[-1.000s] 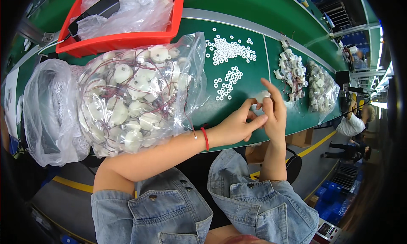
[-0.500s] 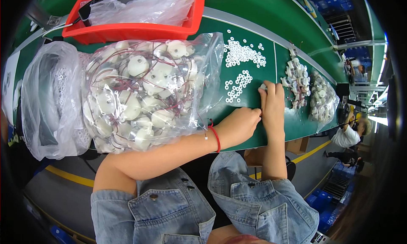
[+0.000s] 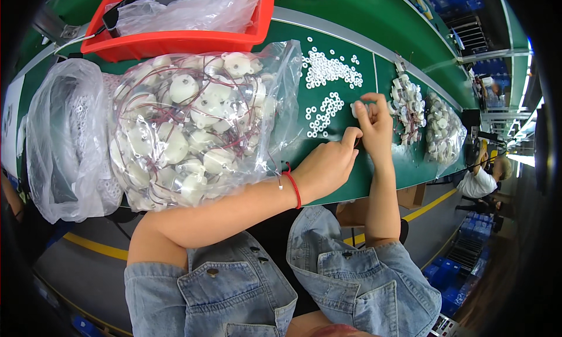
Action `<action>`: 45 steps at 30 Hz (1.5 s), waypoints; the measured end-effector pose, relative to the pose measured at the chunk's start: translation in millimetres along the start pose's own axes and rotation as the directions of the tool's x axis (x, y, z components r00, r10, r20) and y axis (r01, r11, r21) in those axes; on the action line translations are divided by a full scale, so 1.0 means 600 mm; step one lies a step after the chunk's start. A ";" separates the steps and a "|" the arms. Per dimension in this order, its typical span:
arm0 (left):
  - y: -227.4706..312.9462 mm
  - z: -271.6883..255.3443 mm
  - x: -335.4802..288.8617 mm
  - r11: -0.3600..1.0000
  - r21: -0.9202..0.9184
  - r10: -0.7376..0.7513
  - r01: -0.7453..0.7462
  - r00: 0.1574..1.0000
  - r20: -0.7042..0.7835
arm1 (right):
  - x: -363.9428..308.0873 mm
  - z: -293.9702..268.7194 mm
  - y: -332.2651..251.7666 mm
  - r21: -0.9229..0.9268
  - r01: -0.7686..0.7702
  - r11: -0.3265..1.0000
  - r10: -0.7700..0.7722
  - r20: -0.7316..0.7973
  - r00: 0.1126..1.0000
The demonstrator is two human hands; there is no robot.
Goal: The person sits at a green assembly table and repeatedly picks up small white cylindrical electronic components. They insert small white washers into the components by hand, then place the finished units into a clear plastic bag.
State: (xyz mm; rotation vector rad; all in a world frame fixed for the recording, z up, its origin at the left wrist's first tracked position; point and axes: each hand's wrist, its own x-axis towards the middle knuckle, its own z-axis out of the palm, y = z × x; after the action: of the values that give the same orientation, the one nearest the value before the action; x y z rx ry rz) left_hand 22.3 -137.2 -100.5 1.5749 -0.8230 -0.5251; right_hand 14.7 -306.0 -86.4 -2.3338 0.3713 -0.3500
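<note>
Noted: green tabletop (image 3: 410, 164), mid-frame; clear bag (image 3: 288, 85), centre-left; left grip (image 3: 326, 168), could not tell hold; right grip (image 3: 377, 121), pinching small white part (image 3: 354, 109), right of centre; loose rings (image 3: 328, 72), upper centre. Perhaps risked scattering rings by dropping part through too light a pinch.

Rings (image 3: 328, 71) lie on the table (image 3: 410, 167), right of a bag (image 3: 193, 132) (bin (image 3: 175, 43) behind it).

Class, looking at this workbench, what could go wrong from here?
The right hand might drop the small white piece it pinches among the loose white rings. The left forearm runs along the bulging clear bag, so a nudge could shift it. The white-tipped wire beside the red wristband could snag.
</note>
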 end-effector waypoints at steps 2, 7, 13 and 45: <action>0.002 -0.004 -0.001 0.999 0.004 -0.050 0.050 0.999 0.020 | -0.010 0.006 -0.006 -0.239 0.102 0.966 -0.101 0.018 0.995; -0.013 0.007 -0.002 0.999 -0.018 0.038 -0.038 0.999 -0.020 | -0.030 -0.008 -0.014 -0.216 0.128 0.968 -0.100 0.137 0.986; -0.007 0.003 0.001 0.998 -0.045 0.031 -0.033 0.999 -0.034 | -0.002 -0.016 -0.011 -0.161 0.087 0.983 -0.056 0.186 0.981; -0.005 0.002 -0.002 0.998 -0.044 0.037 -0.040 0.997 -0.065 | 0.024 -0.005 -0.008 0.141 -0.048 0.989 0.023 0.176 0.984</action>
State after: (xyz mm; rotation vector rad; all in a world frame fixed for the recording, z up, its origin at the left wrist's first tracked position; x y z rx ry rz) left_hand 21.3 -137.1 -103.5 1.5243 -0.7858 -0.4601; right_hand 27.4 -310.1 -78.9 -2.1928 0.2923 -0.1485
